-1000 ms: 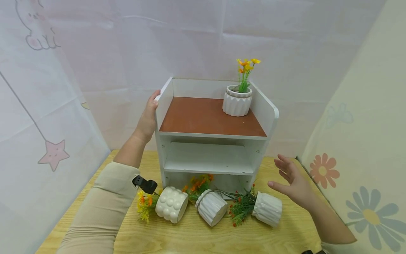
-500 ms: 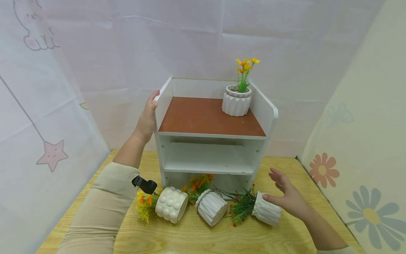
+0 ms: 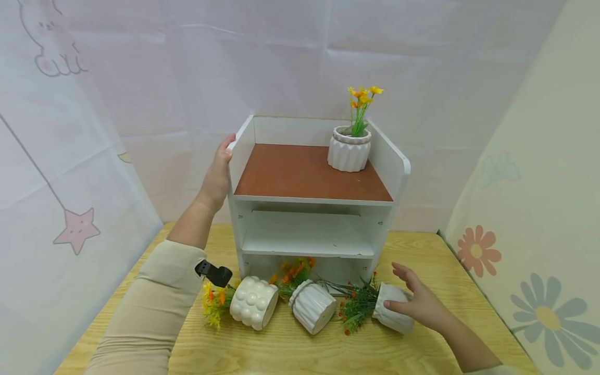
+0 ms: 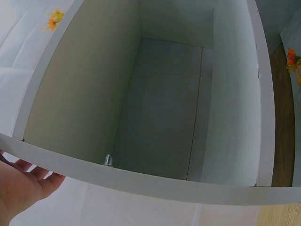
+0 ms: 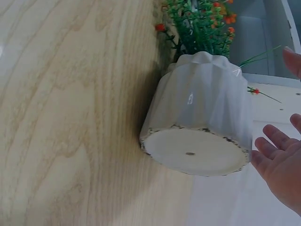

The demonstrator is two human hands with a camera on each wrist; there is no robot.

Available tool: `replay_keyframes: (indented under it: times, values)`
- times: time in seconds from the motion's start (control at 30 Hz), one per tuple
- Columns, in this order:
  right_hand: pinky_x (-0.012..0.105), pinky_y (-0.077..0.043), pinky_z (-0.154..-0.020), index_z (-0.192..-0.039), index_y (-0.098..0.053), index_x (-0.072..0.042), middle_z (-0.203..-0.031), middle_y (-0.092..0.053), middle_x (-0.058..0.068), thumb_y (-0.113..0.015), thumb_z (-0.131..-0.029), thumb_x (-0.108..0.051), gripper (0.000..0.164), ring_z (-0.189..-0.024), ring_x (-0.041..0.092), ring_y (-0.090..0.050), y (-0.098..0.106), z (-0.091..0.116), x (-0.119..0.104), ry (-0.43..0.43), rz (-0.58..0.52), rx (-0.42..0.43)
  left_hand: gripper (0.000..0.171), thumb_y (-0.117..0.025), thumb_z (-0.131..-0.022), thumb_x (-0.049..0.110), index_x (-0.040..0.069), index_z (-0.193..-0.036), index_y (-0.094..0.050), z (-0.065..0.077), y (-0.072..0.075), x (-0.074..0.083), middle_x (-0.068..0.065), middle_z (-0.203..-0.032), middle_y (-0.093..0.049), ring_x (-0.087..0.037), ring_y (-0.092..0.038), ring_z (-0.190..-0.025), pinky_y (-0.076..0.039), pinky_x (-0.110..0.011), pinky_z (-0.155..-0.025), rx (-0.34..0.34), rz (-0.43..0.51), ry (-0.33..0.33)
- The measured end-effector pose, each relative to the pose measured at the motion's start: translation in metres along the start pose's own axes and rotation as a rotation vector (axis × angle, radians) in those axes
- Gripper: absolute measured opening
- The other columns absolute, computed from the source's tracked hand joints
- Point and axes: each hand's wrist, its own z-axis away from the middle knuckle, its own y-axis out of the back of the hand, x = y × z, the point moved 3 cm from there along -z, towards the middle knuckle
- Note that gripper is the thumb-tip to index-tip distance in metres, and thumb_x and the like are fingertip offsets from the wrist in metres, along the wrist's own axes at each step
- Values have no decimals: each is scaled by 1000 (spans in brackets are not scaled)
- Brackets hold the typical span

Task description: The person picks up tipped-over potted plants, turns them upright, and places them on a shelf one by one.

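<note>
My left hand point(image 3: 217, 177) presses against the outer left side of a white shelf unit point(image 3: 307, 252), near its top edge. The left wrist view shows its fingers point(image 4: 40, 175) outside the panel, none inside. My right hand point(image 3: 424, 304) reaches over a white fluted flower pot point(image 3: 392, 319) lying on its side, thumb and fingers spread. In the right wrist view, the pot's base point(image 5: 197, 153) faces the camera and the fingertips are beside its wall; I cannot tell whether they touch. Green foliage with small red flowers point(image 3: 358, 307) comes out of the pot.
A ribbed white pot point(image 3: 349, 151) with yellow flowers stands upright on the unit's brown top point(image 3: 290, 172). A bumpy cream pot point(image 3: 254, 303) and another white pot point(image 3: 313, 307) lie on the wooden table point(image 3: 356, 354) before the unit. Printed cloth point(image 3: 290, 62) hangs behind.
My right hand has come left and down, from beside the fluted pot to over it. My left hand stays on the unit; the pots have not moved.
</note>
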Motion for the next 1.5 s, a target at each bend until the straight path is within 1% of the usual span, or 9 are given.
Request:
replay_keyframes:
  times: [0.17, 0.3, 0.47, 0.57, 0.7, 0.8, 1.0, 1.27, 1.5]
  values:
    - [72, -34, -97, -153, -22, -6, -152, -28, 31, -78, -81, -34, 96, -135, 61, -26, -4, 0, 7, -34, 60, -25, 60, -13, -99, 33, 17, -157, -10, 0, 0, -1, -17, -149, -26, -27, -24, -135, -14, -52, -116, 0, 2, -6]
    - [69, -39, -95, -152, -25, -7, -151, -29, 32, -81, -78, -35, 97, -133, 60, -31, -7, -1, 10, -26, 93, -33, 61, -13, -99, 32, 15, -157, -10, -1, 0, -1, -19, -150, -25, -28, -23, -137, -13, -52, -117, 0, 8, -8]
    - [69, -37, -97, -149, -32, -4, -149, -35, 32, -84, -73, -34, 98, -133, 57, -34, -10, -3, 12, 33, 159, -31, 61, -13, -99, 31, 15, -157, -9, -1, 0, 0, -20, -153, -23, -31, -21, -139, -11, -54, -117, 1, 3, -8]
    - [68, -37, -99, -147, -34, 0, -148, -37, 31, -86, -71, -33, 98, -133, 55, -36, -12, -4, 12, 67, 187, -54, 61, -13, -99, 31, 15, -157, -9, -1, 0, 0, -19, -153, -23, -30, -21, -139, -10, -54, -117, 1, -4, -5]
    - [64, -39, -99, -145, -39, -2, -146, -43, 26, -87, -69, -35, 96, -131, 51, -40, -15, -4, 12, 74, 242, -79, 61, -13, -99, 32, 16, -157, -10, 0, 0, -1, -19, -152, -23, -29, -21, -139, -11, -53, -117, -1, -3, -4]
    - [62, -42, -99, -143, -43, -4, -143, -48, 22, -88, -67, -36, 94, -129, 47, -45, -16, -5, 14, 86, 315, -82, 61, -13, -99, 32, 16, -157, -10, 0, 0, 0, -20, -152, -24, -31, -20, -139, -10, -55, -117, 0, 3, -9]
    - [62, -44, -94, -140, -47, -3, -136, -53, 23, -90, -61, -34, 95, -122, 47, -50, -17, -7, 16, 127, 425, -81, 61, -13, -99, 32, 15, -157, -10, 0, 0, -1, -21, -152, -23, -32, -21, -139, -11, -55, -116, -3, 8, -4]
    - [62, -45, -93, -139, -48, -4, -133, -56, 22, -93, -57, -30, 98, -117, 46, -54, -19, -7, 16, 133, 489, -72, 61, -13, -99, 31, 15, -157, -10, 0, 0, -1, -20, -153, -22, -32, -18, -140, -9, -57, -116, 4, 9, -10]
    - [62, -45, -91, -139, -49, -6, -130, -57, 21, -91, -58, -28, 93, -115, 45, -55, -20, -6, 14, 143, 519, -52, 61, -12, -99, 32, 16, -157, -11, 0, 0, 0, -21, -152, -23, -33, -20, -139, -12, -56, -116, 5, 4, -8]
